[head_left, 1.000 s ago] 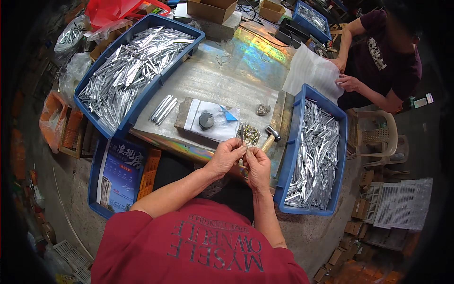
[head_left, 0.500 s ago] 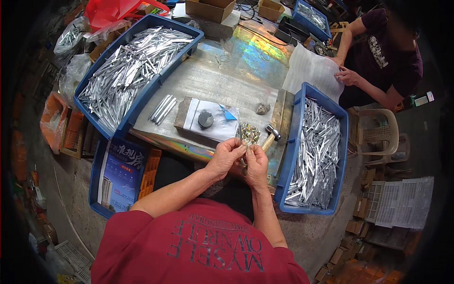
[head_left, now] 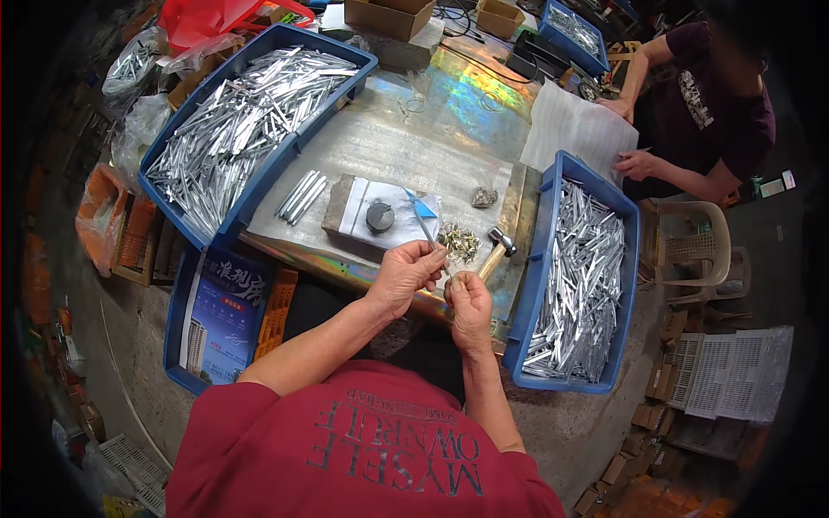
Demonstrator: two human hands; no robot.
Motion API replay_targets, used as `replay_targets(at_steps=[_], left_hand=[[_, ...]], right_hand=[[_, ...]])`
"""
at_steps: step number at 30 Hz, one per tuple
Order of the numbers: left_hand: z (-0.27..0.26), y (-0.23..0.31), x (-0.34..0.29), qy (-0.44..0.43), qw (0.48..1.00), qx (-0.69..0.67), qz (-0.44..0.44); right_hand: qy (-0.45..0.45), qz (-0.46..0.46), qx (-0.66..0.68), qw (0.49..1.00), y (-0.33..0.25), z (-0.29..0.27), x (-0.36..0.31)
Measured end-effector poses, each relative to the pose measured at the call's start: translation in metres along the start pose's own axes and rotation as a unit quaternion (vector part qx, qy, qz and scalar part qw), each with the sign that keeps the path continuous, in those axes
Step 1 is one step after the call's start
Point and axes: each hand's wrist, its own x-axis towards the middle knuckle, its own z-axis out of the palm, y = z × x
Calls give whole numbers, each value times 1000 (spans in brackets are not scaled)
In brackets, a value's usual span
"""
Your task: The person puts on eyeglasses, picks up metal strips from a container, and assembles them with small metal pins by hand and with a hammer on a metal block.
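At the table edge, my left hand (head_left: 406,274) and right hand (head_left: 469,298) pinch a thin metal strip (head_left: 429,233) (light, stiff, slippery); I grip near its lower end.

blue poster (head_left: 223,312): flat in blue bin by desk's left front | brown boxes (head_left: 390,15): far desk edge | white sheet (head_left: 577,131): far right, under another person's hands | clear bags (head_left: 131,69): far left
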Motion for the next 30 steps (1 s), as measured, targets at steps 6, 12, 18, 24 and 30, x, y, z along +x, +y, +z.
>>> replay_targets(at_steps=[6, 12, 18, 24, 30], left_hand=[[-1, 1, -3, 3, 1000, -14, -8], [-3, -1, -3, -2, 1000, -10, -6], [-1, 0, -6, -6, 999, 38, 25], [0, 2, -9, -8, 995, 75, 61], [-6, 8, -10, 10, 994, 107, 34]], right_hand=[[-11, -8, 15, 1000, 3, 2, -1], [-19, -4, 20, 1000, 3, 2, -2], [-21, 10, 27, 999, 2, 3, -3], [-20, -10, 26, 999, 7, 6, -2], [-14, 1, 17, 1000, 5, 14, -1]])
